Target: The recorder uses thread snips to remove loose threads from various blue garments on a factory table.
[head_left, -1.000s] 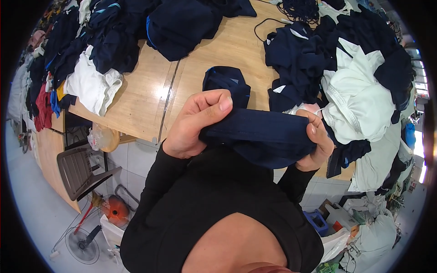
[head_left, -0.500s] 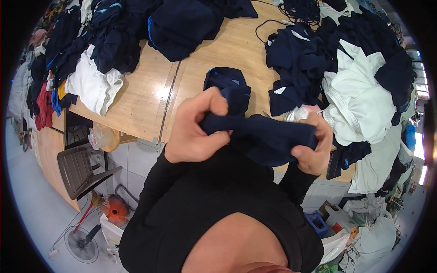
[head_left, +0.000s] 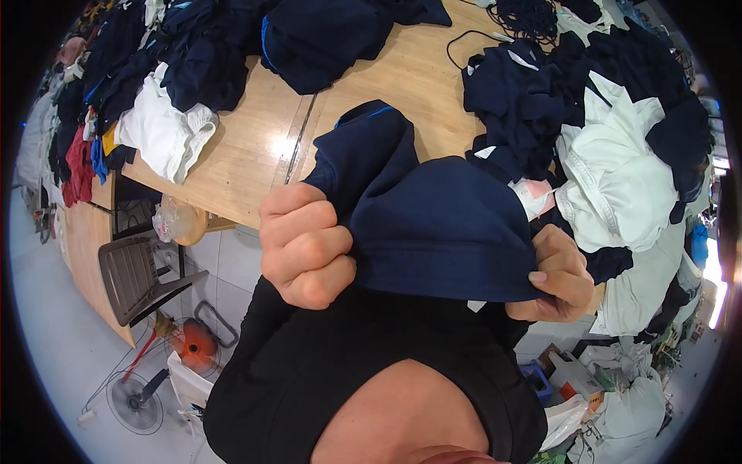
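A navy blue garment (head_left: 444, 220) with bright blue trim on its far edge is stretched between my hands, just off the near edge of the table. Its hemmed edge faces me, pulled nearly straight. At the left end my left hand (head_left: 305, 246) is closed in a fist around the cloth, knuckles up. My right hand (head_left: 558, 278) pinches the right end of the hem, thumb on top. The far part of the cloth hangs over the tabletop; whether it is shorts or a shirt I cannot tell.
Dark navy clothes (head_left: 325, 42) are heaped at the back and left of the wooden table (head_left: 433, 69). White garments lie at the left (head_left: 166, 127) and right (head_left: 618, 178). A dark cord tangle (head_left: 525, 17) sits at the back. Below left are a brown chair (head_left: 139, 271) and fan (head_left: 135, 398).
The garment has been turned and spread, so its hem now runs flat toward me. My left hand has moved left and closed into a fist; my right hand has come slightly nearer and rightward.
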A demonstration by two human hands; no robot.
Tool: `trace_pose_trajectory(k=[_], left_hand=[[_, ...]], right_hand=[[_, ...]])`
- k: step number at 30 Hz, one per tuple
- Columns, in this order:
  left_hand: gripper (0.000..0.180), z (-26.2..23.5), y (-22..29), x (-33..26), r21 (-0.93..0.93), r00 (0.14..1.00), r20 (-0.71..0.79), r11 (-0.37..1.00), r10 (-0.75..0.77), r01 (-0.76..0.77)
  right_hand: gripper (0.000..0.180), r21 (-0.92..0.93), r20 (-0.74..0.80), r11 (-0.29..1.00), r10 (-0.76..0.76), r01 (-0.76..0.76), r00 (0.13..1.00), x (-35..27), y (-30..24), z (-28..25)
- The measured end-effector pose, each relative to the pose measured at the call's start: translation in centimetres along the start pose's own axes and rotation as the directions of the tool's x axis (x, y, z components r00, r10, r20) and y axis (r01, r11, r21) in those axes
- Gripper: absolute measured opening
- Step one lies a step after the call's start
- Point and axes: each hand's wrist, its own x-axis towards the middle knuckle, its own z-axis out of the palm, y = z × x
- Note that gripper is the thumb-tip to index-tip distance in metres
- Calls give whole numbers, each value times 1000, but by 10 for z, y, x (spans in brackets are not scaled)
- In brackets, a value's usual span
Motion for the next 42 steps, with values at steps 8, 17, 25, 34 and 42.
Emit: trace_pose_trajectory(k=[8, 17, 25, 34, 42], left_hand=[[25, 0, 8, 0, 59, 996, -77, 998, 33, -28], [27, 1, -2, 4, -143, 989, 94, 982, -113, 125], [43, 22, -7, -12, -44, 958, 112, 962, -264, 270], [36, 33, 7, -12, -2, 792, -70, 794, -607, 609], [28, 46, 17, -19, -403, 476, 35, 423, -879, 811]], right_hand=[[64, 72, 158, 997, 14, -26, 987, -1, -2, -14], [39, 34, -151, 990, -128, 135, 980, 9, 16, 33], [35, -151, -315, 988, -72, 24, 947, 27, 24, 77], [28, -289, -268, 923, 177, -255, 947, 21, 10, 81], [22, -49, -369, 941, 295, -335, 881, 29, 14, 101]])
